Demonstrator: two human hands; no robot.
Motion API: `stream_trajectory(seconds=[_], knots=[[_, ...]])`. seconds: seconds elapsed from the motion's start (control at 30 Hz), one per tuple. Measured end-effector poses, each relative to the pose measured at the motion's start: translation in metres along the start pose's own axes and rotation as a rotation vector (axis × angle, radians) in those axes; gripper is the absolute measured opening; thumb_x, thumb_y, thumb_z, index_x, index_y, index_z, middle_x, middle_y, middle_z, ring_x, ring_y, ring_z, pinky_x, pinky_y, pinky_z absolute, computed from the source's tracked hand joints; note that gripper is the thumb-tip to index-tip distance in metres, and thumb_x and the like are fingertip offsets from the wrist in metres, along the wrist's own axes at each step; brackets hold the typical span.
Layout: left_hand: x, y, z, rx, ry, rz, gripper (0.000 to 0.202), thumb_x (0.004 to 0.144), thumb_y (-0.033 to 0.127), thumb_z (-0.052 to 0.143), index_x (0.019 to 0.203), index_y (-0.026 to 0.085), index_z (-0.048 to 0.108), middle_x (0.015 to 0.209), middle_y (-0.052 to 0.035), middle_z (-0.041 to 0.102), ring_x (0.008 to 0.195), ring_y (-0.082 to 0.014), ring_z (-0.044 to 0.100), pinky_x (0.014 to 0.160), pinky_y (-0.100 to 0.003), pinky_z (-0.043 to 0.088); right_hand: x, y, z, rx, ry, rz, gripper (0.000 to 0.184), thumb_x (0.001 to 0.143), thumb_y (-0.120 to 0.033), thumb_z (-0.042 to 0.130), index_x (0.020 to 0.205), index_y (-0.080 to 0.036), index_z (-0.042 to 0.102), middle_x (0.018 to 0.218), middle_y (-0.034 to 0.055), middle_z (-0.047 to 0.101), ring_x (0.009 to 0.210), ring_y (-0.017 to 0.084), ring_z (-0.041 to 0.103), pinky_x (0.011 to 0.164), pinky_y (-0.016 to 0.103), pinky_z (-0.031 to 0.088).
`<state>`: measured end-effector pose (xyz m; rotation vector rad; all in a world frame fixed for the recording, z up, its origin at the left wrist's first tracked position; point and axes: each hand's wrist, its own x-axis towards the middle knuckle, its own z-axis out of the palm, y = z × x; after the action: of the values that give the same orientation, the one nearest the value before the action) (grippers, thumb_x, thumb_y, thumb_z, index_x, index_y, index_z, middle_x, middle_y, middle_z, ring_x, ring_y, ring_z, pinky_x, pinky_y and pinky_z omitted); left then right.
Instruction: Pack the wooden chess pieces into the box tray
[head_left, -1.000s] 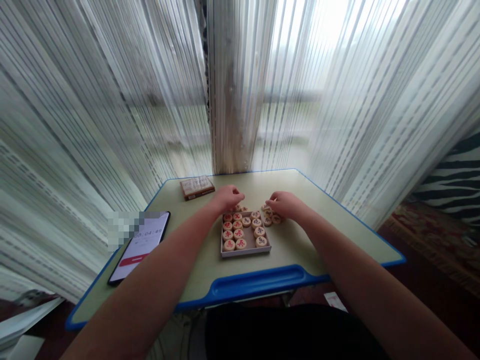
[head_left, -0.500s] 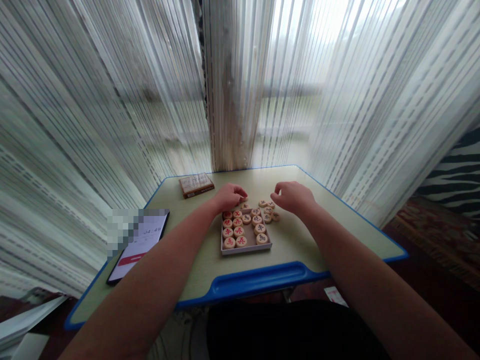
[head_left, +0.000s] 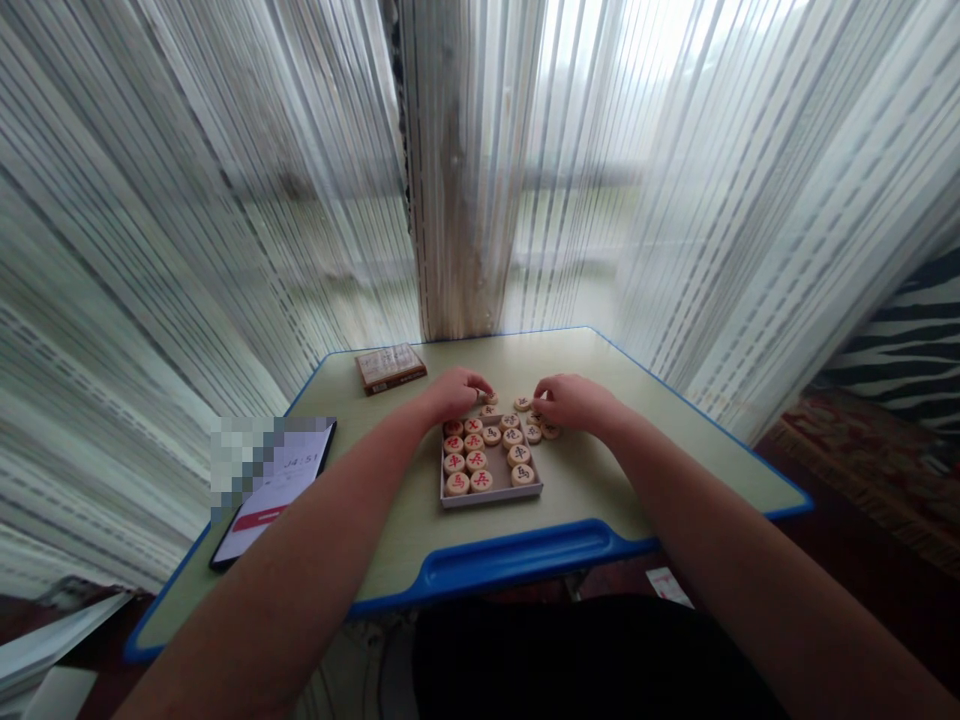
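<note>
A shallow open box (head_left: 491, 497) holds several round Chinese chess pieces, with red characters on the left side and dark ones on the right. Past its far edge, my left hand (head_left: 455, 392) has its fingers closed at a Chinese chess piece (head_left: 491, 399); a second piece (head_left: 489, 412) lies just below. To the right, my right hand (head_left: 576, 400) is bent down with thumb and fingers pinched at a piece in the small loose group; the fingers partly cover it. Another loose piece (head_left: 522, 404) lies left of those fingertips, and one (head_left: 532, 434) rests against the box's right side.
A brown patterned box (head_left: 391, 368) lies at the back left of the table (head_left: 600, 480). On the left edge is a tablet or phone (head_left: 274, 490) with a timer display. A blue tray ledge (head_left: 517, 560) runs along the front. Striped curtains (head_left: 300, 150) hang behind.
My right hand has moved slightly left and down, bringing its fingertips onto the loose pieces. My left hand stays at nearly the same spot by the far pieces.
</note>
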<state>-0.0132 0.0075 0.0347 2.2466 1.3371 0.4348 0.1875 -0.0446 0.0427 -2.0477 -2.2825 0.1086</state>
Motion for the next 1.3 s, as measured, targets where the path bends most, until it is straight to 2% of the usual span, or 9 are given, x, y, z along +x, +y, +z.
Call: stream_trajectory(seconds=[0.17, 0.3, 0.37, 0.47, 0.57, 0.7, 0.97, 1.1, 1.3], knots=[[-0.001, 0.000, 0.000, -0.010, -0.001, 0.016, 0.042, 0.065, 0.007, 0.045, 0.097, 0.013, 0.071, 0.093, -0.0045, 0.071, 0.082, -0.0152, 0.061, 0.078, -0.022, 0.046, -0.001, -0.002, -0.001, 0.049, 0.040, -0.032, 0.020, 0.075, -0.029, 0.055, 0.085, -0.018, 0.068, 0.090, 0.0090, 0.069, 0.077, 0.020, 0.060, 0.065, 0.027, 0.042], [0.000, 0.000, -0.001, -0.028, 0.009, 0.013, 0.039, 0.065, 0.008, 0.046, 0.094, 0.013, 0.071, 0.091, -0.0040, 0.071, 0.080, -0.0153, 0.061, 0.077, -0.022, 0.047, -0.005, -0.007, -0.005, 0.108, 0.207, -0.049, 0.024, 0.080, -0.024, 0.051, 0.099, -0.016, 0.062, 0.095, 0.0084, 0.066, 0.079, 0.017, 0.058, 0.071, 0.027, 0.043], [0.000, 0.001, -0.001, -0.028, 0.012, 0.020, 0.038, 0.065, 0.008, 0.046, 0.092, 0.014, 0.072, 0.089, -0.0037, 0.071, 0.080, -0.0154, 0.061, 0.076, -0.022, 0.047, -0.006, -0.011, -0.004, 0.228, 0.348, -0.127, 0.026, 0.084, -0.024, 0.047, 0.105, -0.016, 0.060, 0.094, 0.0070, 0.064, 0.074, 0.014, 0.058, 0.072, 0.026, 0.044], [-0.001, 0.001, -0.001, -0.023, 0.010, 0.039, 0.036, 0.066, 0.009, 0.046, 0.090, 0.015, 0.073, 0.087, -0.0029, 0.071, 0.080, -0.0153, 0.061, 0.075, -0.021, 0.046, -0.006, -0.015, 0.001, 0.416, 0.478, -0.324, 0.021, 0.083, -0.019, 0.048, 0.095, -0.017, 0.066, 0.090, 0.0067, 0.062, 0.067, 0.011, 0.057, 0.070, 0.026, 0.046], [-0.001, 0.001, -0.001, -0.032, 0.008, 0.053, 0.035, 0.067, 0.010, 0.046, 0.089, 0.014, 0.073, 0.086, -0.0029, 0.071, 0.080, -0.0156, 0.061, 0.076, -0.022, 0.046, -0.004, -0.019, 0.010, 0.491, 0.439, -0.452, 0.025, 0.076, -0.007, 0.050, 0.091, -0.016, 0.068, 0.090, 0.0069, 0.062, 0.069, 0.011, 0.058, 0.070, 0.025, 0.048], [0.000, 0.000, -0.001, -0.060, 0.009, 0.055, 0.035, 0.067, 0.010, 0.046, 0.090, 0.012, 0.072, 0.087, -0.0043, 0.071, 0.083, -0.0165, 0.061, 0.078, -0.024, 0.046, -0.004, -0.023, 0.018, 0.542, 0.355, -0.441, 0.039, 0.066, -0.001, 0.053, 0.101, -0.015, 0.065, 0.091, 0.0059, 0.064, 0.070, 0.011, 0.061, 0.069, 0.024, 0.050], [-0.001, 0.000, -0.001, -0.051, 0.000, 0.063, 0.034, 0.066, 0.012, 0.047, 0.089, 0.012, 0.072, 0.085, -0.0040, 0.070, 0.082, -0.0168, 0.061, 0.075, -0.023, 0.046, -0.009, -0.026, 0.011, 0.482, 0.315, -0.451, 0.019, 0.071, -0.020, 0.063, 0.090, -0.016, 0.063, 0.084, 0.0036, 0.063, 0.070, 0.012, 0.058, 0.064, 0.024, 0.046], [-0.001, 0.000, 0.000, -0.090, 0.034, 0.080, 0.030, 0.066, 0.016, 0.049, 0.087, 0.013, 0.072, 0.078, -0.0029, 0.069, 0.078, -0.0163, 0.060, 0.073, -0.023, 0.046, -0.011, -0.027, 0.011, 0.397, 0.332, -0.495, 0.024, 0.069, -0.034, 0.069, 0.082, -0.017, 0.060, 0.079, 0.0025, 0.059, 0.066, 0.012, 0.052, 0.062, 0.025, 0.042], [-0.003, 0.004, 0.000, -0.345, 0.060, 0.152, 0.025, 0.068, 0.030, 0.055, 0.073, 0.011, 0.070, 0.069, -0.0032, 0.066, 0.069, -0.0142, 0.057, 0.066, -0.024, 0.044, -0.010, -0.025, 0.011, 0.422, 0.432, -0.482, 0.022, 0.070, -0.032, 0.067, 0.081, -0.018, 0.055, 0.078, 0.0018, 0.055, 0.067, 0.013, 0.049, 0.062, 0.024, 0.039]])
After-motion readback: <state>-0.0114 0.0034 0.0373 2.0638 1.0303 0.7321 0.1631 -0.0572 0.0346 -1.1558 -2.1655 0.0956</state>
